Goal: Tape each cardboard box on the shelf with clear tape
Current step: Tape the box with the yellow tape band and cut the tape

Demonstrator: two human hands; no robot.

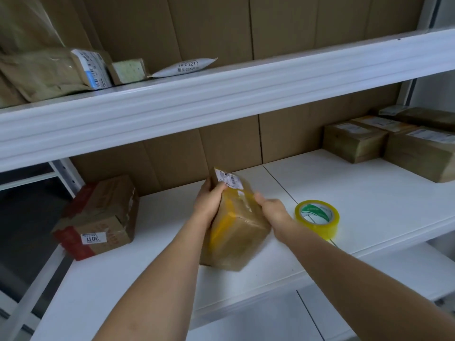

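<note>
Both hands (pixel 209 200) around cardboard box (pixel 236 232)

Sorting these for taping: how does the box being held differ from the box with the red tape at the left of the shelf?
The held box is tilted between the left hand and right hand; the red-taped box rests untouched on the shelf. The held box carries yellowish tape, the other red. The held box's label sits at its top end, the other's low on its front. Both are brown cardboard.

left hand (pixel 209 200): fingers curled, gripping | right hand (pixel 274 211): curled, gripping | both forearms extended forward
</note>
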